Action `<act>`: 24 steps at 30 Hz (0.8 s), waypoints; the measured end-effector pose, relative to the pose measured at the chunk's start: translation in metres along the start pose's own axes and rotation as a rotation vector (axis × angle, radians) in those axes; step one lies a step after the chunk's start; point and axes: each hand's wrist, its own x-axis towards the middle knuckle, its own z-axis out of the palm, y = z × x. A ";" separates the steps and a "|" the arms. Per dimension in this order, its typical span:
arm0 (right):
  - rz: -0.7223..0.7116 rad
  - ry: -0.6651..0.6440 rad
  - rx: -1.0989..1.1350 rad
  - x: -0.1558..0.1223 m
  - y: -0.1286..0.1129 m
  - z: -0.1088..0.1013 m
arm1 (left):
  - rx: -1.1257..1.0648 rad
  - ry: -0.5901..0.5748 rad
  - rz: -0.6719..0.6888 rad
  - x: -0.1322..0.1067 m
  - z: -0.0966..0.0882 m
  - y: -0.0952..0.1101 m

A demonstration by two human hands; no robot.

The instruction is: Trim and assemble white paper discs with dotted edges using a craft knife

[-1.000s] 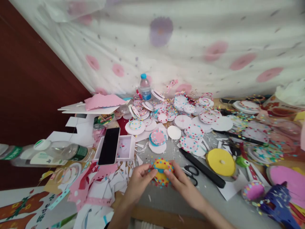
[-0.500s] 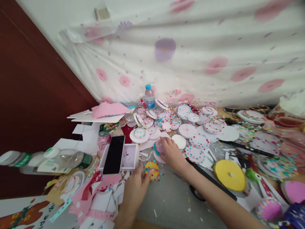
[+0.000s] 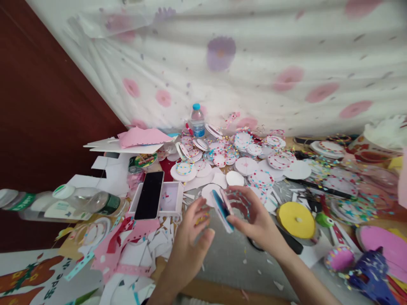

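Observation:
Pinched between the thumb and fingers of my right hand point(image 3: 256, 222) is a small layered disc point(image 3: 220, 209) in blue, white and pink. It is tilted nearly on edge above the grey mat point(image 3: 229, 262). My left hand point(image 3: 190, 245) is just left of the disc with its fingers spread and nothing gripped. A bit of a yellow beaded disc point(image 3: 201, 219) shows behind my left fingers; the rest is hidden. Beyond my hands lies a white paper disc point(image 3: 210, 191), with another white disc point(image 3: 235, 178) near it.
Many white discs with beaded rings point(image 3: 219, 152) are heaped at the back before a water bottle point(image 3: 197, 122). A phone point(image 3: 149, 195) lies across a white box point(image 3: 173, 205) at left. A yellow round piece point(image 3: 296, 220) and a blue figure point(image 3: 372, 273) are at right.
My right hand has picked up the blue and pink disc and brought it nearer, turning it on edge. My left hand has lifted off the yellow beaded disc and opened.

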 end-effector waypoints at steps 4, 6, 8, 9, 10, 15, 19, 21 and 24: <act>-0.027 -0.022 -0.060 -0.019 -0.010 0.009 | -0.218 -0.142 -0.118 0.001 0.025 0.004; -0.017 -0.016 -0.044 -0.024 -0.010 0.008 | -0.188 -0.091 -0.135 -0.002 0.029 0.002; -0.003 -0.031 -0.012 -0.028 -0.008 0.005 | -0.114 -0.082 -0.137 -0.006 0.029 0.000; 0.002 -0.048 -0.018 -0.029 -0.008 0.003 | -0.054 -0.091 -0.133 -0.008 0.028 0.000; 0.006 -0.070 -0.041 -0.030 -0.008 0.001 | 0.017 -0.100 -0.127 -0.009 0.027 0.001; -0.086 -0.123 -0.248 -0.033 -0.007 -0.002 | 0.318 -0.101 -0.100 -0.012 0.027 0.005; -0.219 -0.146 -0.430 -0.035 0.000 0.004 | 0.436 -0.048 -0.053 -0.009 0.031 0.001; -0.224 -0.157 -0.474 -0.037 0.005 0.007 | 0.477 -0.037 -0.045 -0.009 0.033 -0.003; -0.178 -0.165 -0.473 -0.040 0.012 0.011 | 0.541 -0.026 -0.046 -0.010 0.035 -0.008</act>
